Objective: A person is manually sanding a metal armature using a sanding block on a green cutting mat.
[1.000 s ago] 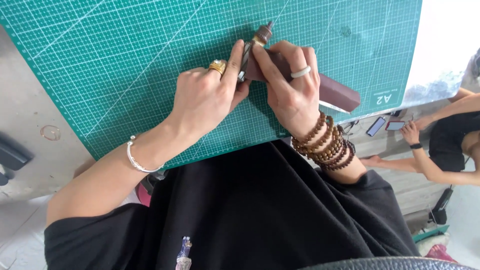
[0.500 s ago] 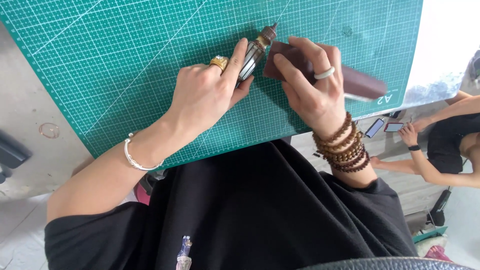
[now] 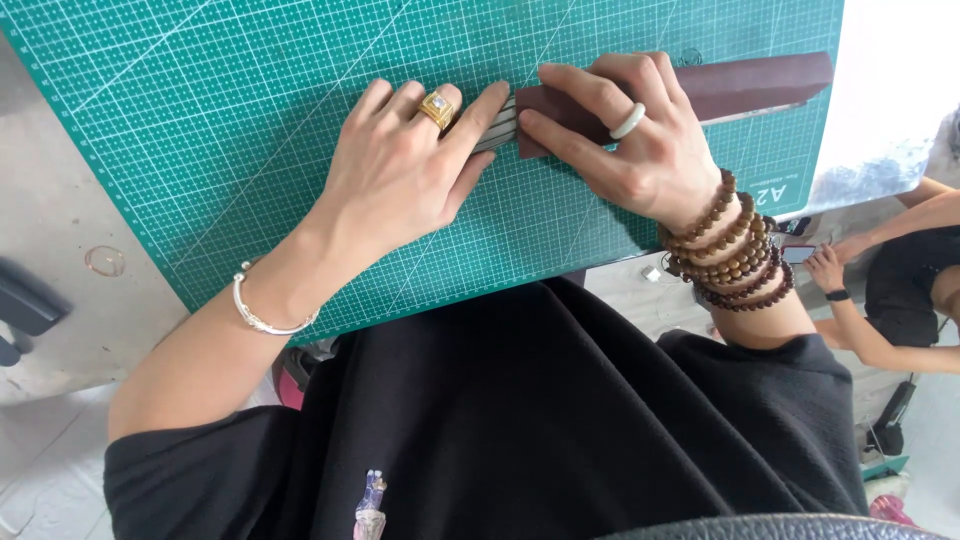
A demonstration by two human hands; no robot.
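Nearest the camera lies the person's black, finely ribbed knit shirt [image 3: 560, 420], filling the lower part of the head view. Beyond it, the near edge of a green rubbery cutting mat [image 3: 200, 130], printed with a pale grid and diagonal lines, runs slantwise across the grey work table [image 3: 60, 320].

The left hand [image 3: 400, 170] rests palm down on the mat near its near edge, fingers stretched and only slightly spread, a gold ring with a square stone on one finger and a smooth silver bangle [image 3: 262, 318] at the wrist. Its fingertips press on a small ridged metal tool [image 3: 500, 125], most of which is hidden beneath them, so the tool's full shape cannot be told.

The right hand [image 3: 630, 140] lies just beside, fingers curled down and clamped on the near end of a long, flat, dark brown leather strip [image 3: 740, 85] with a matte surface. The strip stretches toward the mat's right edge, flat on it. This hand wears a white smooth ring, and strands of brown wooden beads [image 3: 735, 250] wrap the wrist.

Past the mat's right corner, another person's arm [image 3: 880, 320] shows.
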